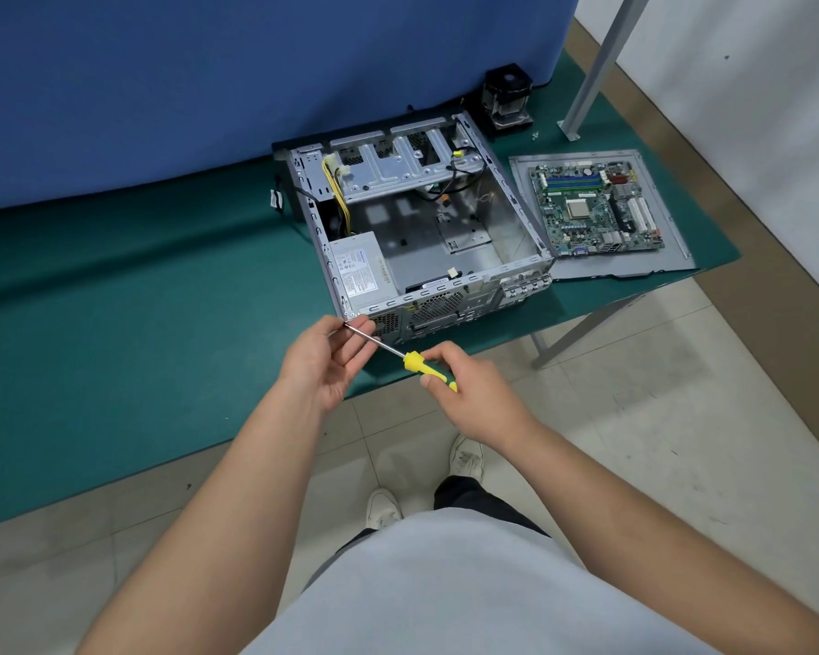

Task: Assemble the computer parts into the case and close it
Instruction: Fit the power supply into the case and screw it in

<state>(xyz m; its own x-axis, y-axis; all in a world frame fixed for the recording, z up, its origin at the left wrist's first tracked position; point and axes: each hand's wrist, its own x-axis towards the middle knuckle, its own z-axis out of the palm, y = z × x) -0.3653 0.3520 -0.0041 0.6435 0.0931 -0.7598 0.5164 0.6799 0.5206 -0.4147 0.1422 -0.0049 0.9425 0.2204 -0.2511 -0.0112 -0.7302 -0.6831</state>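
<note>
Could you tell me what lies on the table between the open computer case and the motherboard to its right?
In the head view, only a strip of the grey side panel that the motherboard rests on lies between it and the case.

Even, bright indoor light from overhead, soft shadows under the table (114,295). Wide-angle bending at edges, blue screen (209,87) curves. Mostly sharp; slight softness on the near shirt (445,583), mild glare on floor tiles (634,371).
</note>
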